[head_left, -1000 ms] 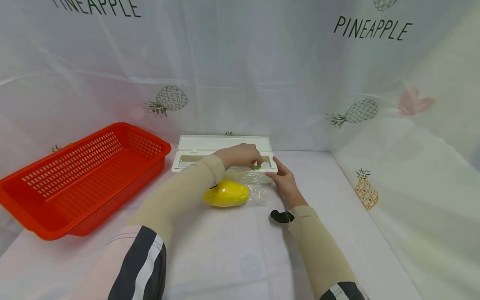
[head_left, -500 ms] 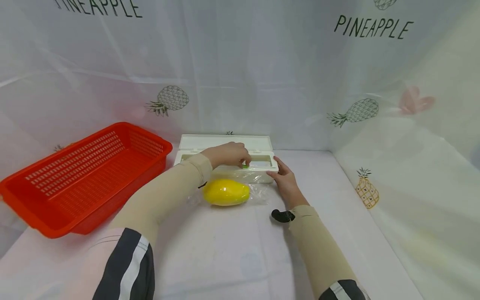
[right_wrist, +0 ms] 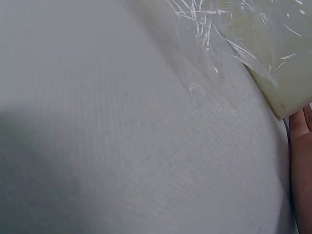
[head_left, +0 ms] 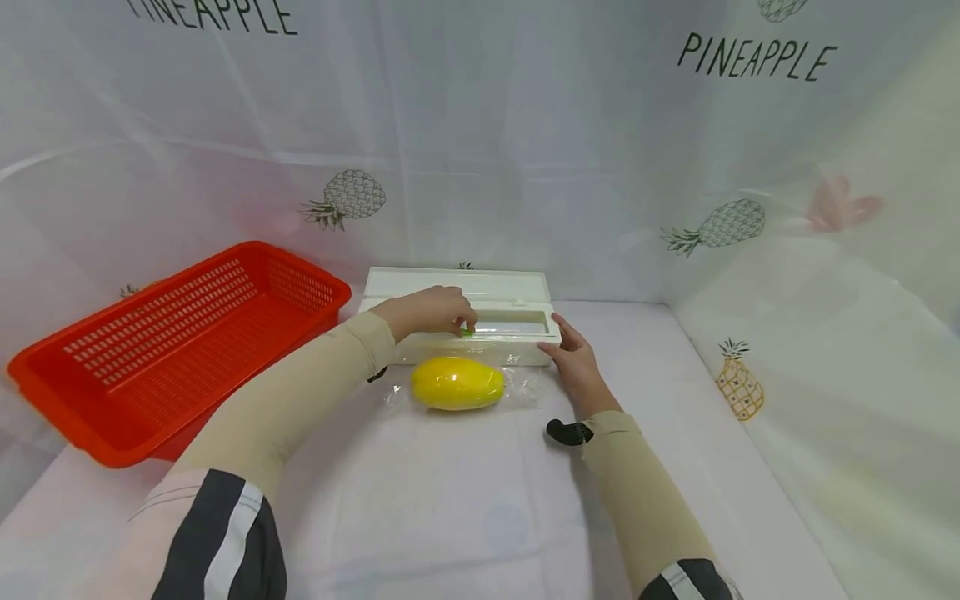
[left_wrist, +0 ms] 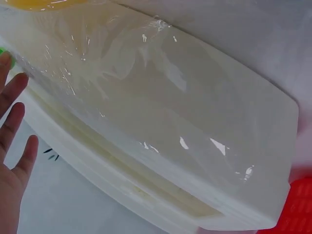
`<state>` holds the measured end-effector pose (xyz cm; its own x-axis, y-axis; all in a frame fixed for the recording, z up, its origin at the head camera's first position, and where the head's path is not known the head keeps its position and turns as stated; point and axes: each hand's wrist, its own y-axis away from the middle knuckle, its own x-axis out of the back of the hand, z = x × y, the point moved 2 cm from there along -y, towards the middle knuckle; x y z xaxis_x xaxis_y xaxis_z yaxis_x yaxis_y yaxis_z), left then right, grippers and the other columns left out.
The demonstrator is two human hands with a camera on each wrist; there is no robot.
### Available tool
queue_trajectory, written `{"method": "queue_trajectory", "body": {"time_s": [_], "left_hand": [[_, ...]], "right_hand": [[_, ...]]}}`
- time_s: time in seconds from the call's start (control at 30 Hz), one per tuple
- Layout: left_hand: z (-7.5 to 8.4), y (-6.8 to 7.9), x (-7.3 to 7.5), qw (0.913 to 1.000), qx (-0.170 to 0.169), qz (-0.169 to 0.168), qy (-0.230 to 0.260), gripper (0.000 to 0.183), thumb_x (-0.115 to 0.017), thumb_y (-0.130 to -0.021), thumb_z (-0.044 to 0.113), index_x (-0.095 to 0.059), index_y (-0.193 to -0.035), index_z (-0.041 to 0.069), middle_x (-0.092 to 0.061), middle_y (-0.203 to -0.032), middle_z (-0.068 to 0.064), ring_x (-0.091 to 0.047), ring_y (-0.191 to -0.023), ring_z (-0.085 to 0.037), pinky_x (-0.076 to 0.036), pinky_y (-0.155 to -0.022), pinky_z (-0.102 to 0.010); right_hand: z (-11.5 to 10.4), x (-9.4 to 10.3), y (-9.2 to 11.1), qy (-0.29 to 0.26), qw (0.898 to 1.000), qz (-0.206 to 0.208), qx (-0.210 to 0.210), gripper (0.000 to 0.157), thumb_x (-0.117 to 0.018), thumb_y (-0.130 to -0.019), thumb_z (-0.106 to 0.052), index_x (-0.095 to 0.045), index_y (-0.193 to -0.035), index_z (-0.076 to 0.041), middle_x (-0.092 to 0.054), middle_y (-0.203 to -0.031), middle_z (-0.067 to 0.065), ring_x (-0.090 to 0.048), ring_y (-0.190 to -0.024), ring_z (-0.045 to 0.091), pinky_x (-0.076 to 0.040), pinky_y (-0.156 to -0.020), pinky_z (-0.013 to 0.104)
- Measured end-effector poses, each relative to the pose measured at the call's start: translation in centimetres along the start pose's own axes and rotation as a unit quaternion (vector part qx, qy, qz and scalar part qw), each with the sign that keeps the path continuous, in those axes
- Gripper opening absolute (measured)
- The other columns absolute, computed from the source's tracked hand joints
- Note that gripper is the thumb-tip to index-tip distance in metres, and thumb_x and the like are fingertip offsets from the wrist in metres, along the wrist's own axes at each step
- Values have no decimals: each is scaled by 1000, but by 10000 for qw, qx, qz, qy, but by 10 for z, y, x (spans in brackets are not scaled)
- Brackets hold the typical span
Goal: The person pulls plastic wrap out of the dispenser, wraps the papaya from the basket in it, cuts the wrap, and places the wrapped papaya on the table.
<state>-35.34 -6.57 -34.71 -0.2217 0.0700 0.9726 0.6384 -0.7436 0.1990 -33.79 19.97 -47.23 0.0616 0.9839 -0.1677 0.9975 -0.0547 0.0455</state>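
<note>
Both hands are held at the white dispenser box [head_left: 553, 330], set near the bench's [head_left: 450, 500] far edge; its lid [head_left: 465, 286] is raised along the back. By the left hand [head_left: 431, 310] the green slider [head_left: 467, 332] is pinched at the fingertips, the other fingers being loosely fanned in the left wrist view; by the right hand [head_left: 576, 364] the box's right end is gripped, thumb laid on the front, fingers round the end.

Over the last second the slider has been drawn from near the box's right end to about its middle, toward the bench's left edge; the right hand has been kept at its post. A cut across the clear film [head_left: 522, 387] is judged to be about half made; whether the film is parted behind the slider cannot be told.

The yellow fruit [head_left: 457, 383] is lodged between the hands, just on the near side of the box, film showing at both its ends; it is touched by neither hand; how fully it is wrapped cannot be made out. A red basket [head_left: 341, 293] is stationed toward the bench's far left corner.
</note>
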Motion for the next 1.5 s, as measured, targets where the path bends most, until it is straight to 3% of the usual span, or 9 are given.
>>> {"method": "queue_trajectory", "body": {"time_s": [0.17, 0.47, 0.7, 0.9, 1.2, 1.5], "left_hand": [[-9, 12, -4, 9995, -78, 144, -272, 18, -72, -89, 20, -74, -106, 21, -64, -89, 7, -53, -89, -17, -48, -83, -29], [-32, 47, -4, 9993, 250, 39, -265, 18, -73, -88, 17, -74, -106, 20, -63, -88, 6, -52, -89, -18, -49, -84, -31], [-42, 65, -9, 9993, 204, 72, -304, 18, -73, -88, 15, -74, -106, 19, -63, -86, 5, -53, -87, -19, -49, -82, -33], [-54, 85, -7, 9976, 493, -70, -477, 16, -74, -87, 13, -73, -102, 20, -63, -88, 4, -53, -88, -20, -50, -81, -34], [-72, 118, -7, 9945, 906, -15, -523, 17, -75, -85, 7, -73, -96, 20, -62, -88, 2, -56, -85, -20, -51, -78, -34], [-72, 127, -6, 9935, 1103, 36, -276, 21, -74, -85, 5, -76, -100, 20, -65, -100, -4, -57, -94, -23, -52, -84, -37]], "right_hand": [[2, -4, 0, 91, 9999, -42, -8, 72, -69, -85, 8, -43, -148, -16, -39, -152, 10, -41, -133, 22, -39, -105, 29], [-1, 0, 0, 241, 9997, 91, -31, 72, -70, -86, 6, -44, -148, -17, -38, -152, 9, -41, -134, 22, -40, -104, 27], [5, 0, -1, 122, 9999, 54, -106, 72, -70, -85, 6, -44, -148, -18, -37, -153, 9, -40, -134, 22, -40, -104, 27], [6, -1, -2, 156, 9998, 65, -50, 71, -70, -86, 5, -44, -148, -18, -38, -152, 8, -41, -133, 20, -39, -104, 26], [-1, 3, -3, 235, 9997, 63, -27, 72, -70, -85, 6, -44, -148, -18, -39, -152, 8, -43, -131, 21, -41, -101, 24], [0, 2, 0, 261, 9996, 22, -85, 72, -71, -86, 3, -43, -149, -19, -37, -153, 8, -41, -134, 20, -37, -106, 27]]}}
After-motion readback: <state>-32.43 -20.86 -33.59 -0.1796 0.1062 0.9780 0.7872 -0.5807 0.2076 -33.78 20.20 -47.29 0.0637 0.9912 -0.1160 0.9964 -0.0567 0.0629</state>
